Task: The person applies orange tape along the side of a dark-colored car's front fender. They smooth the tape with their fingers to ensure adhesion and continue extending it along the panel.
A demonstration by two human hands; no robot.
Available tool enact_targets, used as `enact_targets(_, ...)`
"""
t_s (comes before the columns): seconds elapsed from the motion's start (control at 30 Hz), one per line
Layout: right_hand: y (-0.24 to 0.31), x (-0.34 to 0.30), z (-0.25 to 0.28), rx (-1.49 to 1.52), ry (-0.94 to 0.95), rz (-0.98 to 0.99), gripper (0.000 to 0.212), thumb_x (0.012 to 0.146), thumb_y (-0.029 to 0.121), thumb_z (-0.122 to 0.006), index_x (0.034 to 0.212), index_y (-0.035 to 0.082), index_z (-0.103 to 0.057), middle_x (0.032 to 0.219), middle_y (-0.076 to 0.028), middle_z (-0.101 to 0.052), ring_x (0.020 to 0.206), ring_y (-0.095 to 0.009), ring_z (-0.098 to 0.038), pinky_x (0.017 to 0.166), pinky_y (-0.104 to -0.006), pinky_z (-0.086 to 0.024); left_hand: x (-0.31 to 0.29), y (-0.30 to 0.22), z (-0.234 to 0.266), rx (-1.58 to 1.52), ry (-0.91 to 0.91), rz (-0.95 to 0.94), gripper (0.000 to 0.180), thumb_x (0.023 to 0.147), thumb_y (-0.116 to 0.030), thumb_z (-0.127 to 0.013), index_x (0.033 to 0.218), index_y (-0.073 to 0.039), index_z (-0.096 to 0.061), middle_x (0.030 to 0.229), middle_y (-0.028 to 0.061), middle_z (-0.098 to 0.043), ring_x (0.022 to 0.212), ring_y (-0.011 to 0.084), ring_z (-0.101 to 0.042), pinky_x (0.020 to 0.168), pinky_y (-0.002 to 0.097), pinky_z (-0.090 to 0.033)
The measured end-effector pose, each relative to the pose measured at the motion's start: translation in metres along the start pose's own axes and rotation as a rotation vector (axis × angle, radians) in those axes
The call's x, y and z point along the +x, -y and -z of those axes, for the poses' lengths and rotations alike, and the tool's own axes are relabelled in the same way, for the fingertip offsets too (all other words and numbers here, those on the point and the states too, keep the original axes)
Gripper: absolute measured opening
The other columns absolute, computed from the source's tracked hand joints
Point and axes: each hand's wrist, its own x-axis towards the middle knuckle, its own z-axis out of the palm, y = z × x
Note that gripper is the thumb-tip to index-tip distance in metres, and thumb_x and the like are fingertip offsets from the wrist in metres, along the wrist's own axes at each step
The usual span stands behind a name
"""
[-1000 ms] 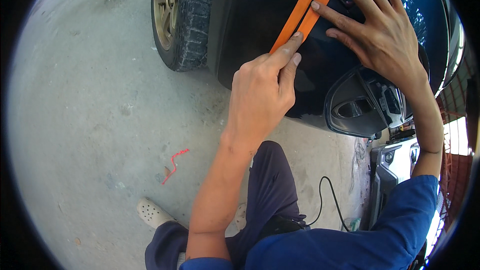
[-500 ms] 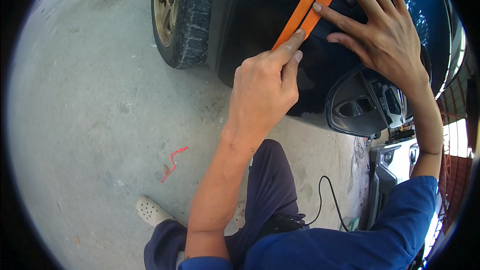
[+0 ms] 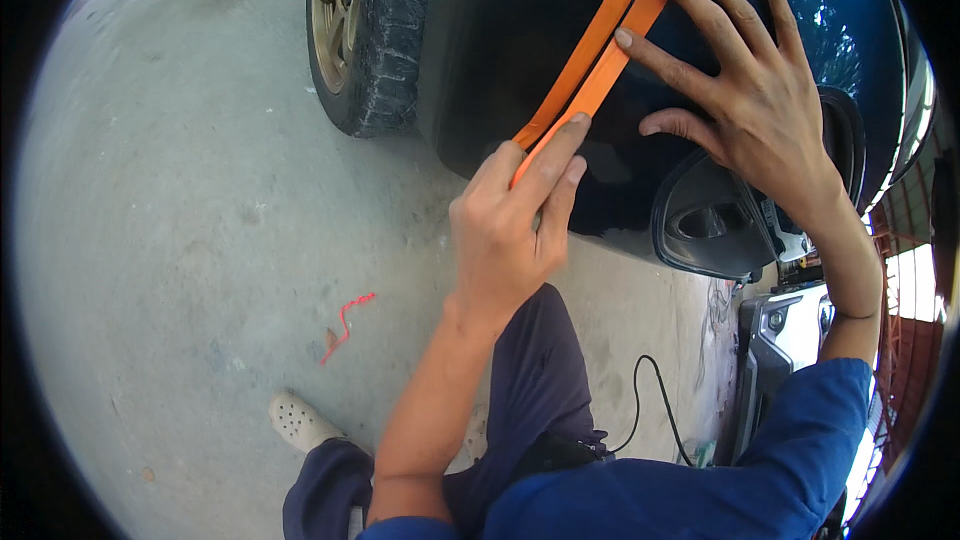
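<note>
Two strips of orange masking tape run side by side down the dark car bumper, with a narrow dark gap between them. My left hand is closed on the lower end of the right tape strip, its forefinger lying along it. The lower end of the left tape strip reaches the same hand's knuckles. Higher up, my right hand is open with fingers spread. Some of its fingertips rest on the right strip's edge, and the thumb is over the dark paintwork.
A tyre on a bronze-coloured wheel stands left of the bumper. Below right is a fog-lamp recess. A red string lies on the concrete floor. A black cable curves beside my leg, near another vehicle's front.
My left hand has moved down and slightly left along the tape, exposing more of both strips. My right hand has slid slightly down and left, its fingers still spread.
</note>
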Motion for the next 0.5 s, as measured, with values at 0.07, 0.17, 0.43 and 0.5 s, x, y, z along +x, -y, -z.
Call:
enact_targets(0.07,0.001,0.009,0.016,-0.057,0.125,0.038,0.069,0.084,0.079,-0.060,0.148,0.053,-0.059,0.169,-0.005,-0.041,0.159,-0.028,-0.035,0.134,-0.0599,-0.018,-0.002,0.002,0.000,0.093,0.049,0.043,0.036,0.099,-0.012,-0.074,0.135,-0.011,-0.076,0.079,0.0068,-0.062,0.057,0.0205,-0.056,0.054,0.0322,-0.048)
enact_targets(0.17,-0.003,0.012,0.036,-0.164,0.390,0.119,0.060,0.093,0.074,-0.064,0.146,0.045,-0.063,0.164,-0.016,-0.042,0.155,-0.035,-0.040,0.128,-0.0667,-0.022,0.001,0.000,0.003,0.146,0.150,0.150,0.030,0.102,-0.012,-0.072,0.131,-0.006,-0.077,0.084,0.0107,-0.072,0.061,0.0174,-0.061,0.059,0.0299,-0.049)
enact_targets(0.43,-0.003,0.003,0.017,0.018,0.156,0.073,0.068,0.091,0.078,-0.060,0.152,0.048,-0.057,0.167,-0.018,-0.039,0.157,-0.037,-0.037,0.129,-0.0692,-0.017,0.018,0.002,0.004,-0.189,0.222,0.350,0.029,0.106,-0.016,-0.065,0.128,-0.002,-0.078,0.102,0.0192,-0.082,0.088,0.0192,-0.080,0.078,0.0296,-0.058)
enact_targets(0.5,-0.004,0.005,0.021,-0.008,0.224,0.087,0.067,0.092,0.078,-0.060,0.152,0.048,-0.056,0.167,-0.017,-0.038,0.157,-0.037,-0.036,0.129,-0.0694,-0.017,0.018,0.003,0.003,-0.211,0.210,0.342,0.029,0.107,-0.017,-0.065,0.129,-0.002,-0.078,0.103,0.0189,-0.082,0.088,0.0178,-0.080,0.079,0.0294,-0.058)
